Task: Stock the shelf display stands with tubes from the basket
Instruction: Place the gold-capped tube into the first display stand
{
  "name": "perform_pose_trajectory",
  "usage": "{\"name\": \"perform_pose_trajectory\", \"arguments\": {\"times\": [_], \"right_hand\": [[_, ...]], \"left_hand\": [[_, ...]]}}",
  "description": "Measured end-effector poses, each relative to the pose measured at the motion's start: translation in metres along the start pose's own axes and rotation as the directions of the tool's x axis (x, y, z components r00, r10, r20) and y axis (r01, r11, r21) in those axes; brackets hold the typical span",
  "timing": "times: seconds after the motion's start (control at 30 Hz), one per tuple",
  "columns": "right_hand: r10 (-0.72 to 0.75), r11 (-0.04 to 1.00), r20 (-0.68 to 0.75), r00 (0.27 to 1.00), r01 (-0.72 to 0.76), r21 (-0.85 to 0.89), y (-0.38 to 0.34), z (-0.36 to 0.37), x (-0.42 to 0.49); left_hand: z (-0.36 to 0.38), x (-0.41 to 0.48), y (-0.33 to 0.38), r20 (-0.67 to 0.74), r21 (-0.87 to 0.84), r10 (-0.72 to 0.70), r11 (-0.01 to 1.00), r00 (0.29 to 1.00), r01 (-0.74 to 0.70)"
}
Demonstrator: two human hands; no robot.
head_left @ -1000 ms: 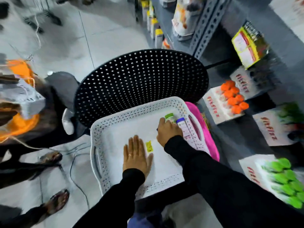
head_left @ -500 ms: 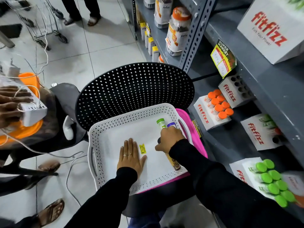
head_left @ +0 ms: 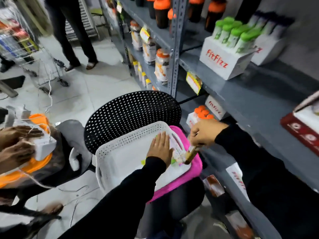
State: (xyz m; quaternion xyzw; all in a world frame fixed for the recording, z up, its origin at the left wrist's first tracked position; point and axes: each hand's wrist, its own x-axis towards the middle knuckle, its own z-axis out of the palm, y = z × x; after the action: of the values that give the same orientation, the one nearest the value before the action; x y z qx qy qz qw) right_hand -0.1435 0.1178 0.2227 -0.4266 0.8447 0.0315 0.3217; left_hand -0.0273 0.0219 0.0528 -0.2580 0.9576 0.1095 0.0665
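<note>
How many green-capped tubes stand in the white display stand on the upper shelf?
4 can be seen, in a row in the white display stand: green-capped tubes. Blur may hide more behind.

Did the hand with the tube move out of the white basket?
Yes. The right hand lifted the tube past the white basket rim, toward the shelf.

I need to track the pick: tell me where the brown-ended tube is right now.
In the head view, the brown-ended tube hangs from the right hand, above the right edge of the white basket, just off the pink tray.
</note>
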Motion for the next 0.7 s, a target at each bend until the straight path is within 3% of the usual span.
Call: {"name": "perform_pose_trajectory", "arguments": {"times": [0.17, 0.4, 0.6, 0.7], "right_hand": [[0.128, 0.99, -0.242, 0.962, -0.137, -0.023, 0.038, -0.024, -0.069], [0.409, 0.909, -0.43, 0.805, -0.399, 0.117, 0.098, -0.037, -0.161], [0.435, 0.9, -0.441, 0.785, -0.388, 0.197, 0.121, -0.038, -0.204], [0.449, 0.893, -0.475, 0.757, -0.384, 0.232, 0.131, -0.036, -0.211]], "left_hand": [[-0.052, 0.039, 0.078, -0.238, -0.029, 0.245, 0.965, 0.94, -0.259], [-0.077, 0.049, 0.2, -0.238, 0.031, 0.527, 0.843, 0.816, -0.536], [-0.066, 0.043, 0.249, -0.117, 0.016, 0.58, 0.813, 0.806, -0.583], [-0.057, 0.048, 0.251, -0.126, 0.056, 0.53, 0.848, 0.839, -0.527]]}}
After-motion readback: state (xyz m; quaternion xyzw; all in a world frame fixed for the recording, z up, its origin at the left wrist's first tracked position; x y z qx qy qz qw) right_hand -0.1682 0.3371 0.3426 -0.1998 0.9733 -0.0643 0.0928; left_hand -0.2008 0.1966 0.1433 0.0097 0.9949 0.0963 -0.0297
